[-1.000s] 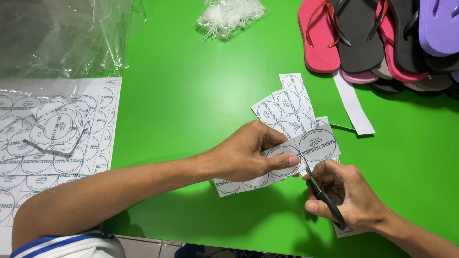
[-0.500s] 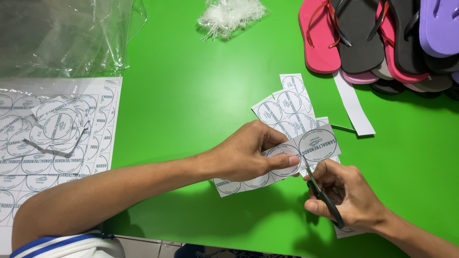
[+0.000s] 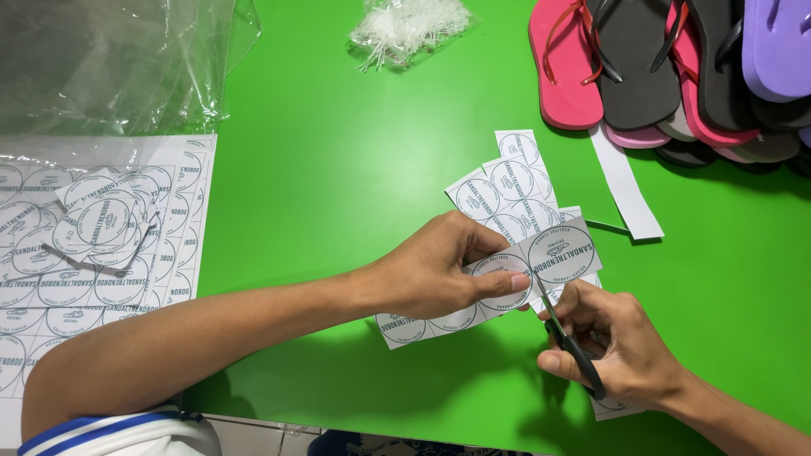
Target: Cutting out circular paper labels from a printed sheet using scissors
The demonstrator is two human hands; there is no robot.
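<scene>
My left hand [image 3: 439, 270] pinches a white paper strip printed with round labels [image 3: 439, 319], thumb on one circle near its right end. My right hand [image 3: 612, 346] grips black-handled scissors [image 3: 568, 338]; the blades point up and sit in the strip between two circles. The end label [image 3: 562, 251] sticks up to the right of the blades. More cut label pieces [image 3: 507, 181] lie fanned out just beyond my hands on the green table [image 3: 338, 169].
Uncut label sheets with loose cut labels on top [image 3: 93, 236] lie at the left. A clear plastic bag [image 3: 110, 59] sits behind them. A bundle of white plastic ties [image 3: 410, 25] is at the far middle. Flip-flops [image 3: 659, 67] are piled far right, beside a blank paper offcut [image 3: 625, 181].
</scene>
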